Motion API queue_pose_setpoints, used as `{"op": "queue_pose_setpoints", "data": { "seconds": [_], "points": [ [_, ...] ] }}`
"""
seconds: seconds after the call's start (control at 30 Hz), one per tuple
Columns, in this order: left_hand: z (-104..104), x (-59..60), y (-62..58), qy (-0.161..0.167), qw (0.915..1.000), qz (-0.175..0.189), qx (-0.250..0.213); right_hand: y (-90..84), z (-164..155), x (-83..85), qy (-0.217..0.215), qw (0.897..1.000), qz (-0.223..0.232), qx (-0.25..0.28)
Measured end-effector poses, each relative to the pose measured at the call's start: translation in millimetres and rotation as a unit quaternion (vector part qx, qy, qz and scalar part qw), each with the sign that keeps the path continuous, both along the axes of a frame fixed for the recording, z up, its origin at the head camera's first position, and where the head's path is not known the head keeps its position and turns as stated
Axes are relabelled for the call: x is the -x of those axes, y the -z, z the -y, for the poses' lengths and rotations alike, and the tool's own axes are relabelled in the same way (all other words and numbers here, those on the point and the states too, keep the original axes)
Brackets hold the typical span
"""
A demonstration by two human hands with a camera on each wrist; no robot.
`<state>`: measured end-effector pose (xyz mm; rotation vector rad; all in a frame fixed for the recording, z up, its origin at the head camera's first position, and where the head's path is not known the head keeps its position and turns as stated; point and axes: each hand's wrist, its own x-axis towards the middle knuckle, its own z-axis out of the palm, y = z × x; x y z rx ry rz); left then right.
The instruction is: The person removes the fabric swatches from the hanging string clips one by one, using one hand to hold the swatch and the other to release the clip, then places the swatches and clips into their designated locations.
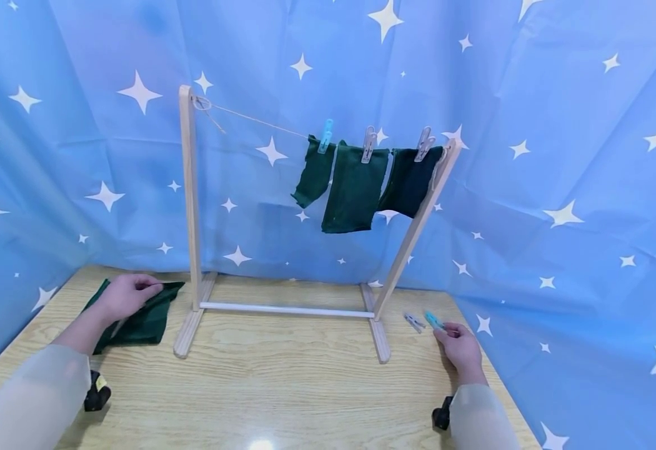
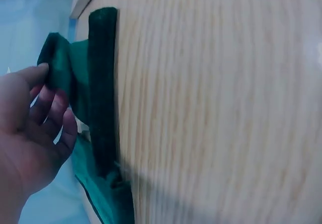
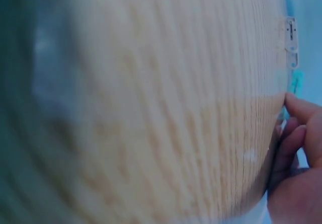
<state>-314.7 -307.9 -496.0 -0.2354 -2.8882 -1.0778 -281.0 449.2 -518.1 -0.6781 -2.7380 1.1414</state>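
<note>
A dark green cloth lies on the wooden table at the left. My left hand pinches its far edge; in the left wrist view the thumb and fingers of that hand hold a raised fold of the cloth. At the right, my right hand pinches the near end of a blue clothespin lying on the table. The right wrist view shows the hand with a fingertip on the blue pin, and a grey clothespin just beyond.
A wooden drying rack stands mid-table with a string line. Three dark green cloths hang at its right end, each under a clothespin. A grey clothespin lies by the rack's right foot. Blue starry fabric surrounds the table.
</note>
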Motion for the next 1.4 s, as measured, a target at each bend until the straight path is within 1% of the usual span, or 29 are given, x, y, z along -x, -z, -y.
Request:
{"op": "queue_pose_setpoints", "data": {
  "seconds": [0.07,0.2,0.3,0.37,0.4,0.47,0.5,0.6,0.63,0.73,0.87,0.97,1.1,1.17,1.2,1.27,1.33,1.4],
  "points": [
    [1,1.1,-0.3,-0.008,0.9999,0.000,0.007,-0.2,0,-1.1,-0.001,1.000,0.004,0.002],
    [3,2.9,1.4,-0.035,0.9988,-0.019,0.028,0.4,0,-2.4,-0.007,1.000,0.007,0.000],
    [3,2.1,2.3,-0.054,0.9978,-0.031,0.022,0.6,0,-2.0,-0.009,1.000,0.004,-0.001],
    [3,0.7,2.8,-0.058,0.9975,-0.038,0.012,-0.4,0,-1.9,-0.008,1.000,0.003,-0.001],
    [3,-0.4,2.6,-0.049,0.9980,-0.040,0.009,-1.0,0,-1.8,-0.008,1.000,0.002,-0.001],
    [4,-4.3,2.0,-0.015,0.9988,-0.042,0.019,-2.0,1,-1.7,-0.007,1.000,0.002,0.000],
    [4,-6.6,1.5,0.004,0.9989,-0.036,0.028,-2.3,1,-1.5,-0.008,1.000,0.003,0.000],
    [6,-15.0,0.3,0.071,0.9961,-0.004,0.052,-3.6,1,-1.4,-0.010,1.000,0.003,-0.002],
    [7,-18.2,0.0,0.087,0.9946,0.006,0.057,-3.9,1,-1.3,-0.012,1.000,0.002,-0.004],
    [8,-27.0,-1.6,0.113,0.9911,0.033,0.062,-4.4,0,-1.1,-0.015,1.000,-0.002,-0.006],
    [6,-37.5,-5.7,0.128,0.9886,0.057,0.054,-3.8,0,-1.0,-0.016,1.000,-0.003,-0.004],
    [7,-43.6,-10.6,0.148,0.9842,0.080,0.056,-3.7,2,-1.0,-0.016,1.000,-0.003,-0.003],
    [8,-47.4,-17.7,0.172,0.9753,0.112,0.081,-4.1,4,-0.8,-0.016,1.000,-0.001,-0.001],
    [8,-47.0,-19.4,0.176,0.9737,0.117,0.084,-4.3,4,-1.2,-0.015,1.000,0.000,-0.001],
    [8,-45.9,-19.3,0.173,0.9752,0.112,0.081,-4.3,5,-1.3,-0.014,1.000,0.000,0.000],
    [7,-41.8,-17.8,0.163,0.9802,0.084,0.075,-4.7,6,-2.3,-0.012,1.000,0.000,0.001],
    [6,-35.8,-14.6,0.149,0.9851,0.052,0.069,-4.8,6,-3.6,-0.009,1.000,-0.001,0.001],
    [4,-29.0,-10.6,0.131,0.9880,0.033,0.074,-4.5,6,-4.9,-0.010,1.000,0.001,0.004]
  ]
}}
